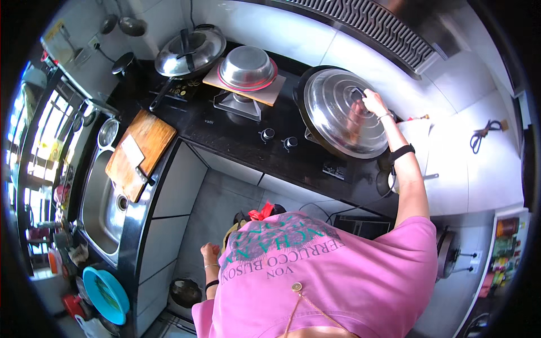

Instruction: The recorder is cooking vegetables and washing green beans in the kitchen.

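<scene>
My right hand (373, 102) grips the handle of a large metal wok lid (334, 114), which rests over a wide dark wok (301, 97) at the right of the black gas hob. The wok's contents are hidden. Low beside my body hangs my left hand (210, 250), its fingers curled and nothing visible in it. Left of the wok, an upturned metal basin (247, 67) with a red rim lies on a wooden board (266, 97) over the other burner. Farther left a second pan bears a domed metal lid (169, 55).
A cleaver (133, 152) lies on a wooden chopping board (154, 135) partly over the steel sink (95, 207). A blue plastic basin (91, 279) holding greens stands nearer. The range hood (380, 34) overhangs the hob. A black cable (359, 207) runs by my right arm.
</scene>
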`<state>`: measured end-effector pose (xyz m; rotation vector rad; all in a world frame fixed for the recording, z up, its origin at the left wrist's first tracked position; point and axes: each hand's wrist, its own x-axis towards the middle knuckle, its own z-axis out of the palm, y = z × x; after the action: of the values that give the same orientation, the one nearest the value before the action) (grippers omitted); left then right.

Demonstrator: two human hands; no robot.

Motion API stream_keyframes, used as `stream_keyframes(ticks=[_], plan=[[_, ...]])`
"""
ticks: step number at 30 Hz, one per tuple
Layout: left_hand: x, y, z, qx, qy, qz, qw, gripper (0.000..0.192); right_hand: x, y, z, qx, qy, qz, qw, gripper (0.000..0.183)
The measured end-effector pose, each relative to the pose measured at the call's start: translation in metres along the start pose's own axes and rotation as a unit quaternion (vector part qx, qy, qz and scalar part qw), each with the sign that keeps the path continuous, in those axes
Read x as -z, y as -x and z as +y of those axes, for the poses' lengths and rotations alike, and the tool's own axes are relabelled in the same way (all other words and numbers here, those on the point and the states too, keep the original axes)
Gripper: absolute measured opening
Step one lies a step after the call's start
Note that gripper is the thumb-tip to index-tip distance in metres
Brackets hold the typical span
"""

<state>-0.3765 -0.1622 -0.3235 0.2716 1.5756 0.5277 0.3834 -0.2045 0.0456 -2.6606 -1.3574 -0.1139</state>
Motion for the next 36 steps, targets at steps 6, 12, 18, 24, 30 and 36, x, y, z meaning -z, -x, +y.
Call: stream_keyframes(ticks=[6, 12, 18, 24, 30, 36], plan=[[0.01, 0.022, -0.047, -0.017, 0.14, 0.076, 0.987, 0.023, -0.036, -0.017, 0.014, 0.051, 0.024, -0.017, 0.998, 0.031], [0.002, 0.042, -0.068, -0.001, 0.063, 0.138, 0.988, 0.025, -0.032, -0.009, 0.043, 0.065, 0.034, -0.072, 0.995, 0.035], [-0.01, 0.057, -0.075, -0.029, 0.047, 0.198, 0.979, 0.035, 0.021, 0.056, -0.068, 0.226, 0.024, 0.064, 0.972, 0.049], [0.006, 0.024, -0.096, -0.082, -0.122, 0.246, 0.958, 0.036, 0.0, 0.142, -0.231, 0.302, -0.217, -0.165, 0.914, 0.045], [0.035, 0.027, -0.061, -0.091, -0.073, 0.242, 0.963, 0.041, -0.042, 0.196, -0.354, 0.413, -0.271, -0.232, 0.838, 0.04], [0.128, 0.037, -0.063, -0.092, -0.012, 0.305, 0.948, 0.035, -0.066, 0.217, -0.458, 0.53, -0.222, -0.241, 0.782, 0.042]])
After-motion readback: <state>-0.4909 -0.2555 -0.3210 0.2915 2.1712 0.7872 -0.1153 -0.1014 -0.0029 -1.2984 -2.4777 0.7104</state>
